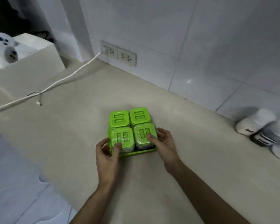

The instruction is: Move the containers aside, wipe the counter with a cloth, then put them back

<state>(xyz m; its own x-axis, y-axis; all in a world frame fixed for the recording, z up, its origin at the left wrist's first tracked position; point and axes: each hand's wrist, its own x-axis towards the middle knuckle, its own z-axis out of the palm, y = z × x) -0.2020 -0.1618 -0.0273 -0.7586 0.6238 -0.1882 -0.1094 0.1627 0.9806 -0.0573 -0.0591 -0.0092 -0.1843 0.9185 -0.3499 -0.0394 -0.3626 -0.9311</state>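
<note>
A green plastic tray (137,153) of four green-lidded square containers (120,118) is clasped between curled fingers of the left hand (106,152) and right hand (164,143).

The four containers (119,119) in front of me have bright lime-green lids, each patterned with two parallel bars, and the tray (136,152) under them is the same green. The counter (152,94) is pale beige, faintly mottled. The far wall (217,38) is white tile with thin grey joints. The cable (68,75) at far left is white.
</note>
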